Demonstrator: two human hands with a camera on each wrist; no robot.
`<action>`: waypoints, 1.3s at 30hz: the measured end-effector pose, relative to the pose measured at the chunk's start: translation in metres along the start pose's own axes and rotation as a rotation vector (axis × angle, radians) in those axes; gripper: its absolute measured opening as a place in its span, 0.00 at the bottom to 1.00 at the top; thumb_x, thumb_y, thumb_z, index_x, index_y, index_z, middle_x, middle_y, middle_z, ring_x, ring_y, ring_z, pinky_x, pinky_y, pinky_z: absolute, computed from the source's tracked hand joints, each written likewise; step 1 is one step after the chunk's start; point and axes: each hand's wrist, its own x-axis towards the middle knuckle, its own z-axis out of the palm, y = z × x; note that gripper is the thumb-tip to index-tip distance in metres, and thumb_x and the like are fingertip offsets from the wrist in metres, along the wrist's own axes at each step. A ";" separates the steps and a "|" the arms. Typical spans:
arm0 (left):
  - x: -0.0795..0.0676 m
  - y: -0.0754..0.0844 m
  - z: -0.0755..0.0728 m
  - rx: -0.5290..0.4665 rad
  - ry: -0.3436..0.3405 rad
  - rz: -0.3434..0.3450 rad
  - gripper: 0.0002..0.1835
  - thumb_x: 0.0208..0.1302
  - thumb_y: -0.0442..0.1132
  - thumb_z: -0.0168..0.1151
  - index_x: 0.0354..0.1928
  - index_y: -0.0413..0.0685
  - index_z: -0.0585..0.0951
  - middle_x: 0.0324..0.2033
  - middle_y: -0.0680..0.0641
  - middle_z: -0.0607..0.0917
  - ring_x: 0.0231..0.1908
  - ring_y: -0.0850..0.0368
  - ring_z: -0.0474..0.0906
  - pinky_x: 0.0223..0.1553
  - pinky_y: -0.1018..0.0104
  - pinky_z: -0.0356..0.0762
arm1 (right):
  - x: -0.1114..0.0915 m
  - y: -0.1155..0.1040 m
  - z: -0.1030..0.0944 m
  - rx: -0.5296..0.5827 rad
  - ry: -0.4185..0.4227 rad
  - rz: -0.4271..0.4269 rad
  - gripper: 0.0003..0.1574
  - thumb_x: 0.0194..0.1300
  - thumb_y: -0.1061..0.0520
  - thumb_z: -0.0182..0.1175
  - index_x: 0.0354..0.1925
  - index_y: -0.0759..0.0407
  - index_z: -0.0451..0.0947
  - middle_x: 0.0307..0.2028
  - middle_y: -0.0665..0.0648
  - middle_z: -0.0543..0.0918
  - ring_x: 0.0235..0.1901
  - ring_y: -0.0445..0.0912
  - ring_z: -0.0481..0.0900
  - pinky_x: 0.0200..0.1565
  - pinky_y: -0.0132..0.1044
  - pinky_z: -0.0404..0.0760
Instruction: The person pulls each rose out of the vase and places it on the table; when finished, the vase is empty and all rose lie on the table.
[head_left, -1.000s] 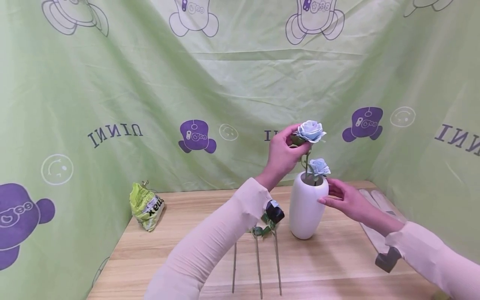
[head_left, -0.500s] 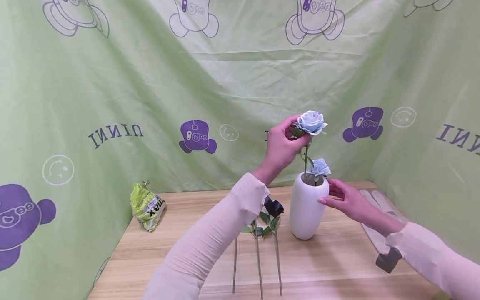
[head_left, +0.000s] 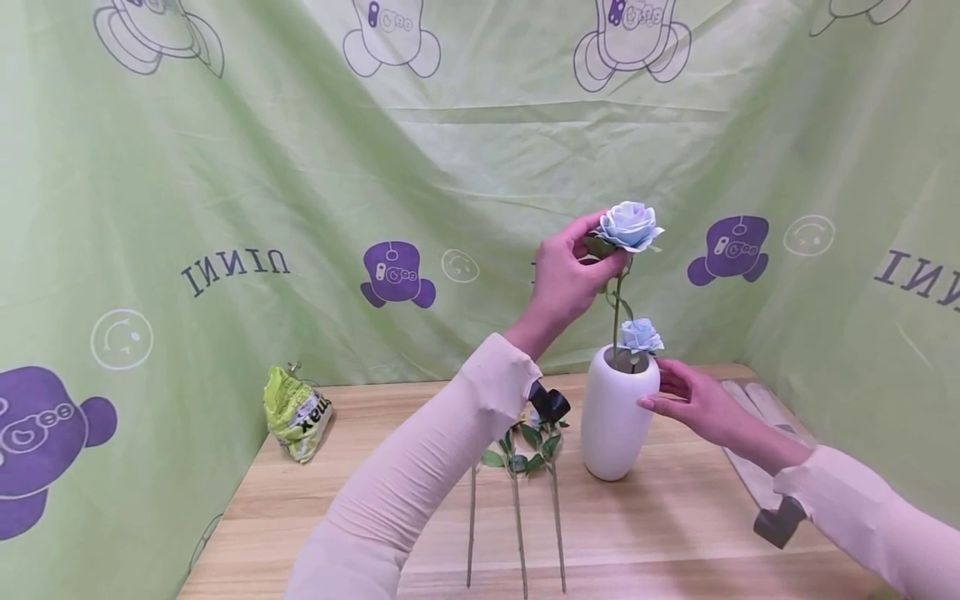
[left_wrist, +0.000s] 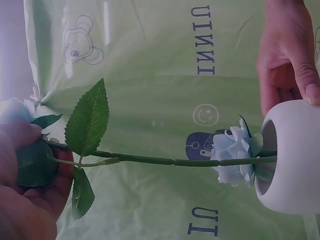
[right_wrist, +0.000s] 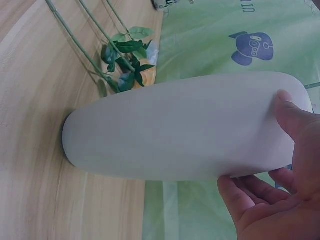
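Observation:
My left hand (head_left: 566,271) pinches a pale blue rose (head_left: 630,227) just under its bloom, high over the white vase (head_left: 617,433). The rose's green stem (left_wrist: 150,159) runs straight down into the vase mouth, with serrated leaves (left_wrist: 88,117) near the hand. Its lower end is hidden inside the vase. A second pale blue rose (head_left: 641,335) sits low in the mouth, its bloom just above the rim. On the vase's right side, near the top, my right hand (head_left: 697,406) grips the wall between thumb and fingers. The vase stands upright on the table (head_left: 390,450).
Several leafy flower stems (head_left: 516,517) lie on the table left of the vase, their heads partly hidden behind my left sleeve. A crumpled green-yellow bag (head_left: 295,417) sits at the back left. Pale gloves (head_left: 738,458) lie behind my right forearm. A green printed cloth (head_left: 480,167) hangs behind.
My left hand has risen with the rose, so more of its stem shows above the vase mouth. The right hand and the vase have stayed in place.

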 end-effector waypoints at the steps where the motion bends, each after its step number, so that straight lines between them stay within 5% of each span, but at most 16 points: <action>1: 0.000 0.001 0.000 0.001 0.001 0.002 0.27 0.56 0.26 0.72 0.60 0.37 0.79 0.49 0.35 0.87 0.39 0.48 0.88 0.35 0.70 0.88 | 0.000 0.000 0.000 -0.001 0.001 0.000 0.46 0.68 0.54 0.65 0.71 0.77 0.56 0.62 0.79 0.74 0.62 0.71 0.75 0.55 0.50 0.84; 39: 0.020 0.040 -0.006 0.064 -0.033 0.049 0.29 0.59 0.29 0.71 0.63 0.41 0.77 0.51 0.40 0.87 0.40 0.53 0.88 0.41 0.74 0.87 | 0.000 0.000 0.000 -0.019 -0.010 -0.003 0.46 0.68 0.53 0.65 0.71 0.75 0.57 0.62 0.77 0.75 0.61 0.70 0.76 0.54 0.50 0.85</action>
